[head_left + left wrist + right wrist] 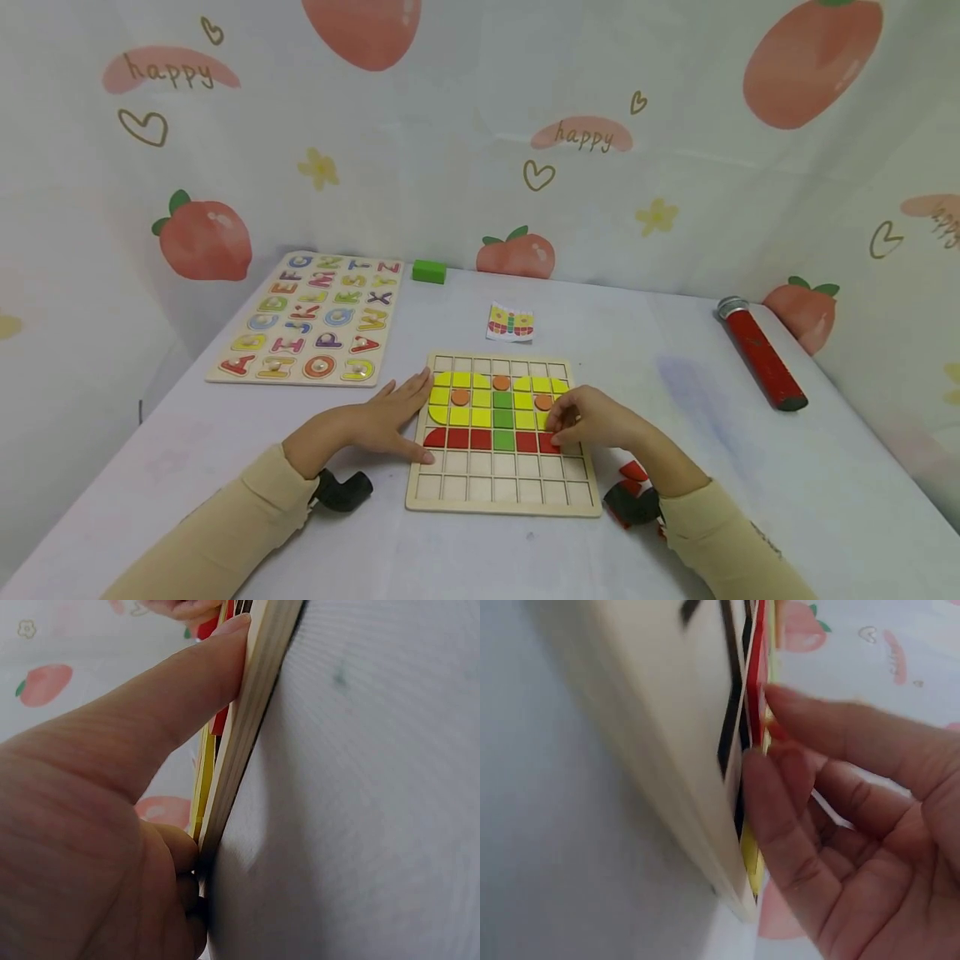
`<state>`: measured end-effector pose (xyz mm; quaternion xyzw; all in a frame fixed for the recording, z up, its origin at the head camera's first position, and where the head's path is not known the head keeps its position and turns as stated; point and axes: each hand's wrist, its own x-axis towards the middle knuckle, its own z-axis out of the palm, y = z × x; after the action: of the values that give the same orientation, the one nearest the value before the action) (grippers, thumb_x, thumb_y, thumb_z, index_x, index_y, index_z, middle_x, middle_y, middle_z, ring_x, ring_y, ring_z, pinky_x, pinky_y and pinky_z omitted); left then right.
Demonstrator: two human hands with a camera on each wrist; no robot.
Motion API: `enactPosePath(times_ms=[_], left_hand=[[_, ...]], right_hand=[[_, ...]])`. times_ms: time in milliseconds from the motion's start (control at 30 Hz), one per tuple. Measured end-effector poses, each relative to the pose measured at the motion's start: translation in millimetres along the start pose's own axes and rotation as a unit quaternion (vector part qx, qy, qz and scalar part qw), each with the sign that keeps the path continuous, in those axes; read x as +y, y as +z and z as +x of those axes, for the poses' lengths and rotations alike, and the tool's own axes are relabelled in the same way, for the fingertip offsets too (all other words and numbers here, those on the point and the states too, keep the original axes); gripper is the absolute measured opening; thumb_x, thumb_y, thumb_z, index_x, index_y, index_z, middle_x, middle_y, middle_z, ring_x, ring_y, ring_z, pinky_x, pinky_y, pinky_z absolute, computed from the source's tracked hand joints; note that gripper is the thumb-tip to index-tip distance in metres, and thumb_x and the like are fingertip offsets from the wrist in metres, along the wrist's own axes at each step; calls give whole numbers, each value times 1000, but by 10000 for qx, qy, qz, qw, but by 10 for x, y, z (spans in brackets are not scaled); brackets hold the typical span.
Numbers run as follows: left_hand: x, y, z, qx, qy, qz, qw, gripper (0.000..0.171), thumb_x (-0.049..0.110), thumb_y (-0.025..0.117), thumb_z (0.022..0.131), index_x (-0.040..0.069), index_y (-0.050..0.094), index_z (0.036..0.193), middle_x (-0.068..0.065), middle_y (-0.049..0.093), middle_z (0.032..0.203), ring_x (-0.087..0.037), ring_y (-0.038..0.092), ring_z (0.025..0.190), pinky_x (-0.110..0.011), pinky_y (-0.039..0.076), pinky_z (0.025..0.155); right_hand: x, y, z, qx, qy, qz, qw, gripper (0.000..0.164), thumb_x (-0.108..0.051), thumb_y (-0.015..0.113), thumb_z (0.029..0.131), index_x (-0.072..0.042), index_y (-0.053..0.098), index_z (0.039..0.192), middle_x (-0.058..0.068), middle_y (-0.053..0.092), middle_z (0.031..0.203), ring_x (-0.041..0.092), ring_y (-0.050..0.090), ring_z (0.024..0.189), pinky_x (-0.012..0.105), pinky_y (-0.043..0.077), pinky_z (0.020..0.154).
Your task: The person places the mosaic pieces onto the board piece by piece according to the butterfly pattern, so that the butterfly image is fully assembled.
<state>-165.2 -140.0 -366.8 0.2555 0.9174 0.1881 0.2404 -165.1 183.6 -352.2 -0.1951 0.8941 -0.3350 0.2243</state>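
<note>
A wooden grid board [502, 506] lies flat on the table, filled in part with yellow tiles [459, 418], green tiles [503, 404], orange discs [461, 397] and a row of red tiles [457, 438]. My left hand [378, 421] rests along the board's left edge, fingers extended, its thumb [202, 682] against the wooden side. Over the right part of the red row, my right hand [603, 423] pinches a red tile [757, 697] between thumb and index finger, low at the board's surface. The other right-hand fingers curl inward, and the hand partly covers the yellow tiles there.
Loose red pieces [633, 471] lie right of the board, partly under the right wrist. Behind the board is a small picture card [511, 323]. An alphabet puzzle [217, 377] and a green block [429, 272] lie back left, a red microphone [767, 358] far right.
</note>
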Motion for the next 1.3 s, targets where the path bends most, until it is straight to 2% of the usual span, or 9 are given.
enactPosePath(times_ms=[167, 333, 600, 800, 967, 1300], left_hand=[[-10, -2, 5, -9, 18, 2, 10000, 115, 59, 68, 73, 6, 2, 150, -9, -5, 158, -22, -3, 147, -48, -4, 118], [-19, 3, 11, -2, 3, 26, 10000, 115, 60, 68, 72, 6, 2, 150, -9, -5, 158, -23, -3, 147, -48, -3, 118], [-11, -1, 18, -13, -25, 49, 10000, 116, 60, 69, 72, 6, 3, 150, -9, -5, 158, -23, -3, 147, -49, -3, 118], [0, -4, 13, 15, -43, 14, 10000, 117, 59, 70, 71, 5, 3, 150, -10, -4, 158, -24, -2, 147, -49, -3, 118], [-1, -4, 8, 33, -30, -5, 10000, 116, 59, 70, 72, 4, 4, 150, -10, -4, 158, -25, -2, 147, -49, -3, 118], [-8, -1, 9, 21, 7, 31, 10000, 116, 59, 69, 72, 4, 4, 150, -11, -4, 158, -25, -2, 146, -50, -3, 118]], right_hand=[[8, -84, -59, 60, 38, -129, 9999, 15, -14, 75, 78, -5, 66, 86, 0, 63, 79, 13, 54, 72, 24, 49, 67], [81, -221, -207, 70, 16, -187, 9998, 16, -15, 74, 78, -4, 68, 88, 1, 64, 82, 14, 55, 75, 26, 50, 68], [325, -313, -493, 79, 617, -197, 9979, 21, -18, 77, 76, -7, 68, 91, 0, 63, 84, 16, 54, 78, 26, 49, 68], [497, -325, -654, -31, 721, 1, 9974, 22, -15, 76, 76, -5, 68, 93, 2, 64, 84, 17, 55, 77, 24, 50, 68], [543, -315, -691, -118, 708, 248, 9971, 22, -13, 75, 77, -3, 66, 94, 3, 62, 82, 18, 54, 76, 21, 50, 65], [557, -294, -700, -192, 745, 230, 9968, 21, -15, 77, 75, -4, 65, 89, 2, 60, 77, 17, 53, 74, 21, 48, 63]])
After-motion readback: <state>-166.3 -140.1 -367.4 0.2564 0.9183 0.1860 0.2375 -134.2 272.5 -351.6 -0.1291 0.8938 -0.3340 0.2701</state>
